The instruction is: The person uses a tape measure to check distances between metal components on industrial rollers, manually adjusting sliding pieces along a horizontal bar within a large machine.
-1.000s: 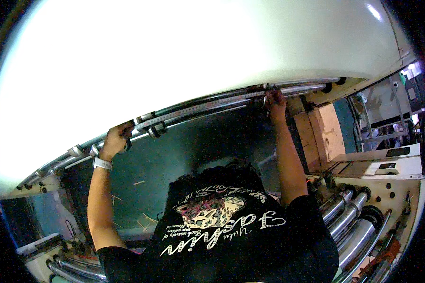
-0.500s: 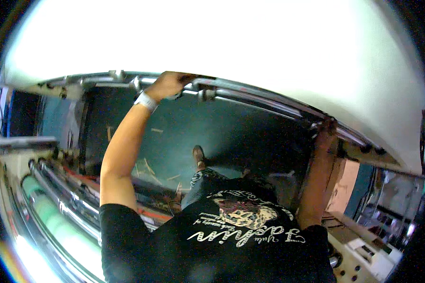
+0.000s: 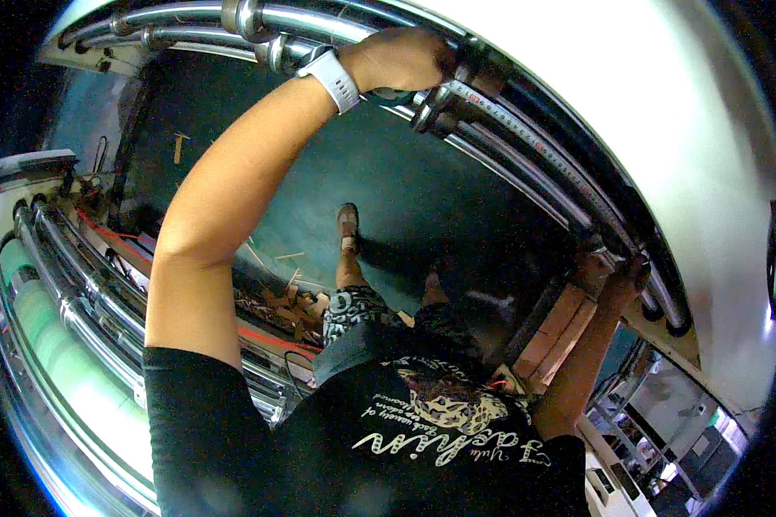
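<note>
My left hand (image 3: 405,59), with a white watch on the wrist, is closed around a dark fitting on the shiny metal bars (image 3: 526,164) that run across a large machine. My right hand (image 3: 627,280) reaches out to the far right end of the same bars and grips a dark part there. A graduated scale bar (image 3: 547,155) runs between the two hands. A big white panel (image 3: 664,112) curves above the bars. My black printed shirt (image 3: 422,431) fills the lower middle.
A dark green floor (image 3: 388,189) lies below, with wood and cardboard scraps (image 3: 284,302) near my feet. Steel and green rollers (image 3: 52,327) run along the left. Cardboard sheets (image 3: 560,332) stand at the right, with machine cabinets (image 3: 664,422) behind.
The view has swung further to the right and closer. My left hand has slid along the bars onto the dark fitting. My right hand stays on the far end.
</note>
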`<state>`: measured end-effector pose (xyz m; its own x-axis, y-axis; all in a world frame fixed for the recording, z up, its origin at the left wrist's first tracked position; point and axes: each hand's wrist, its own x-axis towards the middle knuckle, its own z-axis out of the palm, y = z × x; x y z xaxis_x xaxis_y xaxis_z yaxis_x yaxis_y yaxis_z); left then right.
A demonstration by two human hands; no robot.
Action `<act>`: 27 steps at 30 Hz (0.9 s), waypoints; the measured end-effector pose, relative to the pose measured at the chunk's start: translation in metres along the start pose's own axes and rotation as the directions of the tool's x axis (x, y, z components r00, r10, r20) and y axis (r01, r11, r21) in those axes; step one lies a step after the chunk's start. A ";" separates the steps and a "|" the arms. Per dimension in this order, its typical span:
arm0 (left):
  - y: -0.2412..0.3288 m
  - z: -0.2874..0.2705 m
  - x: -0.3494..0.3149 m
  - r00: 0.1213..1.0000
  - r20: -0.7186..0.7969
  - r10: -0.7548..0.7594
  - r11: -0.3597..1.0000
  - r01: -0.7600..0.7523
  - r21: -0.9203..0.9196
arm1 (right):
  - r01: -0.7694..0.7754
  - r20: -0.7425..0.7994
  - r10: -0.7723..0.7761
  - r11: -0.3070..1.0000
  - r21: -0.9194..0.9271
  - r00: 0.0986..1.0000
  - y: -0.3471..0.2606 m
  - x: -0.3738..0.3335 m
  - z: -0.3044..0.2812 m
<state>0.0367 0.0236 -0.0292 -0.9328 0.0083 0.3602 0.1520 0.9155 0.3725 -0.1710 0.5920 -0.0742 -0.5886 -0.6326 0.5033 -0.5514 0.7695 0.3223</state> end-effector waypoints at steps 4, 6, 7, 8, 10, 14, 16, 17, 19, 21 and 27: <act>0.014 -0.018 0.007 0.952 0.218 -0.217 0.969 0.236 -0.066 | 0.112 -0.019 -0.116 0.985 -0.128 0.993 0.002 0.012 0.010; 0.018 -0.023 0.015 0.930 0.293 -0.224 0.967 0.248 -0.049 | 0.159 -0.007 -0.163 0.970 -0.184 0.987 0.006 0.017 0.014; 0.017 -0.018 0.018 0.946 0.247 -0.211 0.972 0.230 -0.053 | 0.184 0.005 -0.187 0.960 -0.213 0.982 0.009 0.019 0.015; 0.016 -0.014 0.022 0.960 0.201 -0.196 0.976 0.211 -0.057 | 0.215 0.025 -0.215 0.946 -0.244 0.976 0.013 0.020 0.015; 0.020 -0.017 0.026 0.946 0.217 -0.241 0.963 0.261 -0.070 | 0.231 0.047 -0.226 0.940 -0.250 0.973 0.007 0.027 0.007; 0.019 -0.013 0.030 0.938 0.254 -0.236 0.971 0.239 0.019 | 0.067 0.035 -0.062 0.980 -0.187 0.997 -0.040 0.041 -0.030; 0.025 -0.017 0.037 0.929 0.263 -0.260 0.956 0.285 -0.064 | 0.154 0.100 -0.126 0.926 -0.346 0.987 -0.027 0.044 -0.021; 0.025 -0.018 0.042 0.923 0.269 -0.274 0.946 0.309 -0.100 | 0.173 0.108 -0.143 0.914 -0.368 0.984 -0.012 0.037 -0.013; 0.012 -0.003 0.040 0.944 0.269 -0.193 0.972 0.221 -0.079 | 0.179 0.062 -0.168 0.935 -0.307 0.984 0.013 0.034 0.021; 0.011 0.007 0.043 0.944 0.277 -0.179 0.975 0.207 -0.076 | 0.143 -0.009 -0.147 0.974 -0.178 0.989 0.042 0.016 0.046; 0.012 -0.001 0.061 0.951 0.308 -0.030 0.992 -0.009 0.126 | 0.127 -0.139 -0.129 0.992 -0.023 0.982 0.024 0.051 0.032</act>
<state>-0.0179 0.0344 -0.0021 -0.9922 0.1044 0.0676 0.1185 0.9587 0.2584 -0.2336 0.5755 -0.0663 -0.4242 -0.7085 0.5640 -0.6081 0.6844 0.4023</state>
